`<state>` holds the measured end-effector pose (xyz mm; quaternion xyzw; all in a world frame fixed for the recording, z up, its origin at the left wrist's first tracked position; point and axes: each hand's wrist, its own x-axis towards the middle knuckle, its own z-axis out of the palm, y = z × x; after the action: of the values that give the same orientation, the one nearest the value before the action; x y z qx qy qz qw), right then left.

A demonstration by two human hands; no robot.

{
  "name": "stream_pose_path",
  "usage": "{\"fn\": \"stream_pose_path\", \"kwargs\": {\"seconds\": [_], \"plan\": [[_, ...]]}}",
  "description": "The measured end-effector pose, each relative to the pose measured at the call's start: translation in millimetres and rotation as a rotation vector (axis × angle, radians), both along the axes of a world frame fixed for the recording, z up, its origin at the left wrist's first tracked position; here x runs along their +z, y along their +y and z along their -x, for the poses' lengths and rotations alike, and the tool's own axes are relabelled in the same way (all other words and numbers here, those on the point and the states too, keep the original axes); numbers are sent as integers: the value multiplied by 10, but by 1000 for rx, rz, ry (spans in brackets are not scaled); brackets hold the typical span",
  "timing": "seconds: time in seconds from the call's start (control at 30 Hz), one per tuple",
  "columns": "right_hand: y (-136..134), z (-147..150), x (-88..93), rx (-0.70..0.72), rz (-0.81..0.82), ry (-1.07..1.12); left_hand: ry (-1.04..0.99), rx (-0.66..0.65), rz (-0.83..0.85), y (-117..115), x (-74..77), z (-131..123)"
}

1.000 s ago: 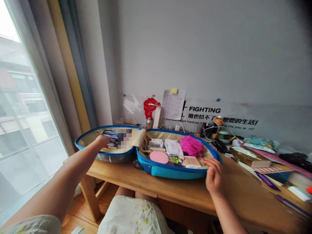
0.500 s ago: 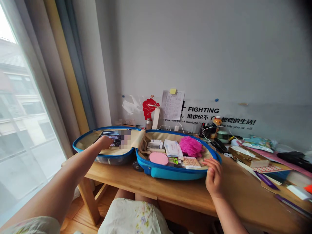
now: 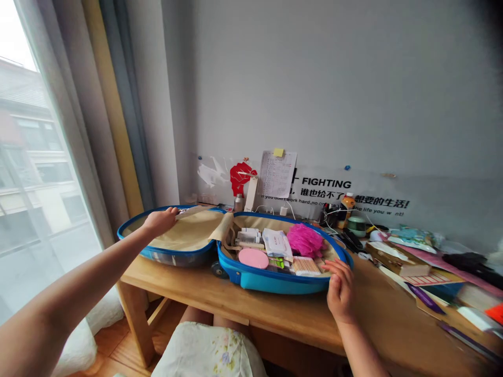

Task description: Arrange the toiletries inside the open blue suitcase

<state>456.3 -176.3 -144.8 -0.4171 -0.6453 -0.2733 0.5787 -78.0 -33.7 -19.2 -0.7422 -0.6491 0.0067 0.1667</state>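
An open blue suitcase [image 3: 275, 285] with beige lining lies in two halves on the wooden table. Over the far edge of its left half, my left hand [image 3: 161, 220] is closed, with a thin, pale, see-through item [image 3: 192, 210] at its fingertips; its kind is unclear. My right hand [image 3: 340, 285] is at the right half's front rim, fingers partly extended and apart. Close to it in that half are a pack of cotton swabs [image 3: 305, 266] and a bright pink bath puff [image 3: 304, 240]. A white packet [image 3: 277, 243], a pink oval item [image 3: 253, 258] and small white-capped bottles [image 3: 249, 235] lie there too.
Behind the suitcase stand a metallic bottle [image 3: 238, 202] and a white upright lamp-like object [image 3: 250, 193]. An orange-capped bottle [image 3: 346, 207], a green-and-white container [image 3: 357, 226], cables and papers crowd the table's right side. Curtains [image 3: 94, 104] hang at the left window.
My left hand has risen and moved toward the suitcase's far edge. The dark, shiny flat packet that lay under it no longer shows in the left half. My right hand stays at the rim.
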Motion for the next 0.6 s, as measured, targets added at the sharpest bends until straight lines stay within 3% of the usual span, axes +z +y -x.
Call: {"fn": "stream_pose_path", "kwargs": {"seconds": [0.1,0.27,0.4,0.6], "plan": [[1,-5,-3,-2,8,-2,37,-25,-126,-175,184,-167],[-5,3,2,-15,11,7,-25,-231,-190,-336,360,-650],[-5,1,5,-20,2,-19,-62,-438,-143,-312,321,-1169],[-14,7,15,-15,-9,-18,42,-669,-98,-144,110,-1809]]}}
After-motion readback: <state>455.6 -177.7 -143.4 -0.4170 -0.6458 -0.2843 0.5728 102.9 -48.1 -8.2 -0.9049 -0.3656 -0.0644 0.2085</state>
